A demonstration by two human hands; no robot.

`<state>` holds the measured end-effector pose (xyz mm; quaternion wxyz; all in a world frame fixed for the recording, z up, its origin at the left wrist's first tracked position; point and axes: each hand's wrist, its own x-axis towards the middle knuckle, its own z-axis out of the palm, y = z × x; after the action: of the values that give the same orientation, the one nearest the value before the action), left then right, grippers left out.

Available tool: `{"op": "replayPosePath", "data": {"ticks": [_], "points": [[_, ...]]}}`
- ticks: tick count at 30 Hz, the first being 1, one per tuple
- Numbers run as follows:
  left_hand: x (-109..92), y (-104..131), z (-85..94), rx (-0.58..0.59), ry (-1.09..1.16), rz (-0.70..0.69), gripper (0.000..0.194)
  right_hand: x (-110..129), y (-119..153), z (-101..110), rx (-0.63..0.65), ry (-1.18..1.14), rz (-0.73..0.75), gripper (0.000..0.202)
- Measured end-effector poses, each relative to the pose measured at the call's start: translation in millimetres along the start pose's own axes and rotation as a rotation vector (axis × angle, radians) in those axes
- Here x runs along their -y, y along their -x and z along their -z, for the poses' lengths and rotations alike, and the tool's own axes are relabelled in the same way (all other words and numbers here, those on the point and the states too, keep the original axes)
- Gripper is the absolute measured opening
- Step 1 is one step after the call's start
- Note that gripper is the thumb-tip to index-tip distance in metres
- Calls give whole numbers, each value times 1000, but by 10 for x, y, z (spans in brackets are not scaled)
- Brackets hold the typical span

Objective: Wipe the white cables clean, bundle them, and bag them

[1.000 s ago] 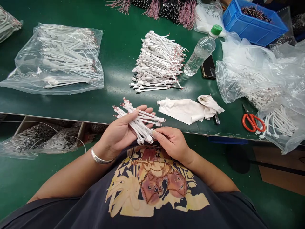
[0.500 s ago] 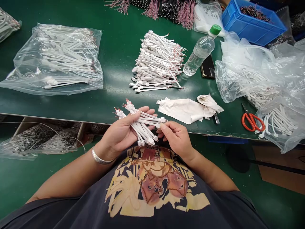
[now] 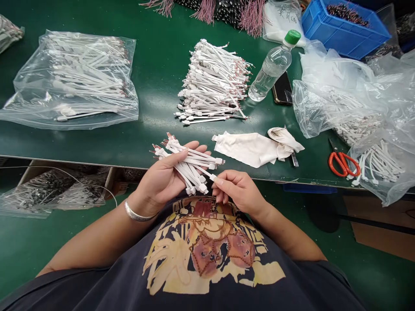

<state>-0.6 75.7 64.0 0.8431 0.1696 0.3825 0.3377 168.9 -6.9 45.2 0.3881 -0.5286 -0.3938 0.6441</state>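
Observation:
My left hand (image 3: 165,177) cradles a bundle of short white cables (image 3: 189,166), thumb laid across the top. The cables have white plugs at one end and bare reddish wire tips at the other, and they lie in two crossing groups. Between thumb and fingers, my right hand (image 3: 238,190) pinches the plug of a single white cable (image 3: 207,173), whose other end runs back into the bundle. Beyond the hands, a large pile of similar cables (image 3: 214,84) lies on the green table (image 3: 158,77).
A clear bag of cables (image 3: 87,77) lies left. To the right are a water bottle (image 3: 271,67), a phone (image 3: 282,90), a white cloth (image 3: 246,148), red-handled scissors (image 3: 343,163), an open plastic bag of cables (image 3: 353,108) and a blue bin (image 3: 343,32).
My right hand has drawn one cable's plug slightly down and away from the others in the bundle. My left hand has shifted a little left, still holding the bundle.

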Motion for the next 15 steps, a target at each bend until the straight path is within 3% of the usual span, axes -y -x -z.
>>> {"op": "replayPosePath", "data": {"ticks": [12, 15], "points": [[-5, 30, -26, 0, -25, 39, 39, -31, -44, 0, -153, 3, 83, 28], [-14, 30, -29, 7, -15, 29, 38, -50, -39, -49, -105, 20, 61, 31]]}}
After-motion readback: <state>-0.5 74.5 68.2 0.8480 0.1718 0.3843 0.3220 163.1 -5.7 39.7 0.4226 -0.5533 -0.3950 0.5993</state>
